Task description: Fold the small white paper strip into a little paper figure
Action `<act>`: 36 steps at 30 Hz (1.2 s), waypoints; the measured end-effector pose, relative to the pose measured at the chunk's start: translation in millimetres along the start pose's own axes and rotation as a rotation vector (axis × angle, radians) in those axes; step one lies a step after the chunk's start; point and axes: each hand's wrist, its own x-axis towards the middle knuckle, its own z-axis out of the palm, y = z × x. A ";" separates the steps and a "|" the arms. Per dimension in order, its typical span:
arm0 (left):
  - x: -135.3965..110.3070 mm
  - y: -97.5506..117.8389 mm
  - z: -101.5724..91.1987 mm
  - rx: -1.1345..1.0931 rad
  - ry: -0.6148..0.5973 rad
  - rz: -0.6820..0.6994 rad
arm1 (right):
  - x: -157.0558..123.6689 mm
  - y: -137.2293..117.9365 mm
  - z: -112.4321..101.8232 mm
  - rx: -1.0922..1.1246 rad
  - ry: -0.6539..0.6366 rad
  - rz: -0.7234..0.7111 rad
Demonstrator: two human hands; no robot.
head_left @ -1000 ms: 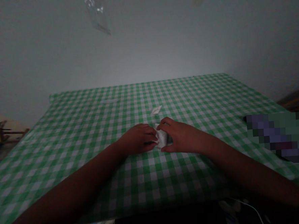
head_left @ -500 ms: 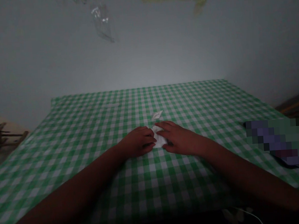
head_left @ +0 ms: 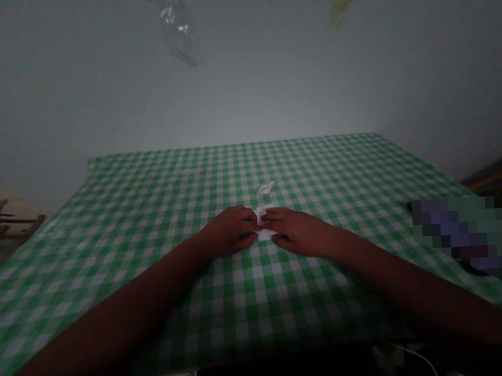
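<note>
A small piece of white paper (head_left: 266,235) lies on the checked tablecloth between my two hands. My left hand (head_left: 230,232) is closed at its left edge, with the fingers bent and the thumb low against the paper. From the other side my right hand (head_left: 298,230) reaches over the paper, its fingertips pressed on the sheet and its thumb near the lower right corner. The fingers hide part of the sheet. Just beyond the hands sits a second small piece of folded white paper (head_left: 265,188), touched by neither hand.
A green and white checked tablecloth (head_left: 249,301) covers the table. At the right lies a dark flat object (head_left: 472,268), mostly blurred out by blocks. A thin pale strip (head_left: 187,172) rests farther back. Clear plastic (head_left: 177,33) hangs on the wall behind.
My right fingers have shifted slightly on the paper, and its lines no longer show; it looks plain white now. My left hand stays at its left edge. The view has tilted slightly.
</note>
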 end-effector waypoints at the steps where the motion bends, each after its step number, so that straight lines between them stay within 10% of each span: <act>1: 0.1 0.3 -0.3 0.000 0.005 0.001 | -1.0 -0.8 -1.8 -0.001 0.001 -0.012; 24: -2.9 -1.2 -0.4 -0.249 0.091 -0.068 | -19.0 3.1 14.3 0.060 0.095 -0.067; 36: -3.2 -1.3 -15.9 -0.274 -0.101 -0.057 | -18.2 1.8 16.2 0.084 0.115 -0.124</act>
